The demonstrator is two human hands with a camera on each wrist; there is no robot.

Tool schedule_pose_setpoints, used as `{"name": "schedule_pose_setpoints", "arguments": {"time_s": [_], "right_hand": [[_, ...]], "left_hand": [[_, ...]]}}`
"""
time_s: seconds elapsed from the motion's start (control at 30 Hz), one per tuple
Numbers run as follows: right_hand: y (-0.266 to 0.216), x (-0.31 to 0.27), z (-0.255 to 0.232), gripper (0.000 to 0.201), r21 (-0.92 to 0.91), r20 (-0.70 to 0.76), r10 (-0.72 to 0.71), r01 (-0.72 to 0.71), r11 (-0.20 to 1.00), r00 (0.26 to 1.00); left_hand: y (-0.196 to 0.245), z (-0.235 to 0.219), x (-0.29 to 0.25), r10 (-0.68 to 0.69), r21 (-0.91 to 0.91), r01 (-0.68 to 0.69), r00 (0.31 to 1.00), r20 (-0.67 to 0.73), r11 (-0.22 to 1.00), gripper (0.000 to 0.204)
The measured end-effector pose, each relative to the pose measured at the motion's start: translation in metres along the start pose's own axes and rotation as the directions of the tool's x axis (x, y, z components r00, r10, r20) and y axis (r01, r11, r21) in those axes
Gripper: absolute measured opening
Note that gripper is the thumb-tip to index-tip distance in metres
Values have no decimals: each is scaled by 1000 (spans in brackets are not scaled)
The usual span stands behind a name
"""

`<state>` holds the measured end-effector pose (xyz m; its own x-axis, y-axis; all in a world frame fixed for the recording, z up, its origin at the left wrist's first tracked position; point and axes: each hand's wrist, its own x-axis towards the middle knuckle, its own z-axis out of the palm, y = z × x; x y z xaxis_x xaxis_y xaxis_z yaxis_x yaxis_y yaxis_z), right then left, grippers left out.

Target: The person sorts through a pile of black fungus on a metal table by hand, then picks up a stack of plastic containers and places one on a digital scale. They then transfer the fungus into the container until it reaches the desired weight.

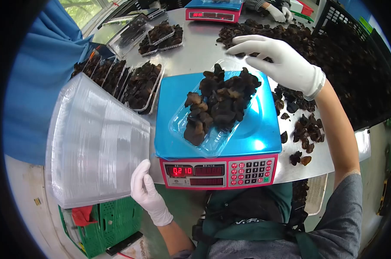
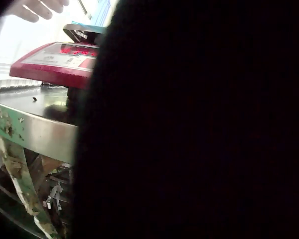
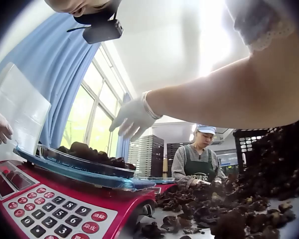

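Note:
A clear plastic tray (image 1: 212, 144) heaped with dark wood ear mushrooms (image 1: 223, 101) sits on the blue pan of a red digital scale (image 1: 217, 172). The lit display reads 0.210. Above the far right corner of the tray, my gloved right hand (image 1: 286, 64) hovers with loosely bent fingers and nothing in them. The right wrist view also has this hand (image 3: 134, 117) raised above the mushrooms. My gloved left hand (image 1: 150, 196) is beside the scale's front left corner, its fingertips right at a tall stack of clear trays (image 1: 98, 142). A dark shape covers most of the left wrist view.
Filled trays (image 1: 141, 86) stand left of the scale, with more behind. Loose mushrooms (image 1: 308, 129) lie on the metal table to the right, beside a big black crate (image 1: 355, 69) of them. Across the table, another person (image 3: 199, 159) works near a second scale (image 1: 212, 15).

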<state>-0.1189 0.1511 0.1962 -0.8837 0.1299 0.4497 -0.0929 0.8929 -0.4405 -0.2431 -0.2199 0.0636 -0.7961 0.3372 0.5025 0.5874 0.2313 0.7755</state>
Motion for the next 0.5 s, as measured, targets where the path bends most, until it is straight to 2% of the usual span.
{"name": "schedule_pose_setpoints", "arguments": {"time_s": [0.07,0.1,0.17,0.23,0.27,0.3,0.33,0.37,0.4,0.47,0.5], "right_hand": [[9,-14,-1,25,-53,-38,-17,15,998,999],[10,-22,2,25,-46,-48,20,-22,999,999],[16,-37,6,26,-148,-28,7,-11,989,1000],[3,-44,3,26,-27,52,210,-208,978,976],[6,-48,5,26,-35,56,182,-180,983,982],[9,-53,6,26,-44,56,158,-155,987,986],[11,-56,6,26,-67,62,145,-140,988,988],[10,-57,6,25,-79,47,158,-154,985,986],[7,-59,6,25,-93,30,174,-170,981,984],[8,-63,5,24,-77,2,182,-181,980,983],[9,-63,6,24,-62,0,184,-184,981,983]], "left_hand": [[5,1,3,31,24,-31,999,10,999,25],[6,0,3,39,43,-39,999,17,998,25],[5,0,4,55,46,-55,998,-3,997,24],[8,-5,4,60,49,-59,998,-13,997,23],[5,-6,1,53,4,-53,997,-61,999,25],[6,-12,-2,200,209,-165,967,-161,964,28],[9,-20,-3,361,409,-249,906,-222,878,31],[10,-26,-3,524,594,-300,816,-247,746,34],[3,-47,-1,623,624,-320,697,-354,713,43],[14,-88,17,746,850,-84,528,-405,521,61],[45,-109,39,786,938,176,512,-347,300,70]]}}
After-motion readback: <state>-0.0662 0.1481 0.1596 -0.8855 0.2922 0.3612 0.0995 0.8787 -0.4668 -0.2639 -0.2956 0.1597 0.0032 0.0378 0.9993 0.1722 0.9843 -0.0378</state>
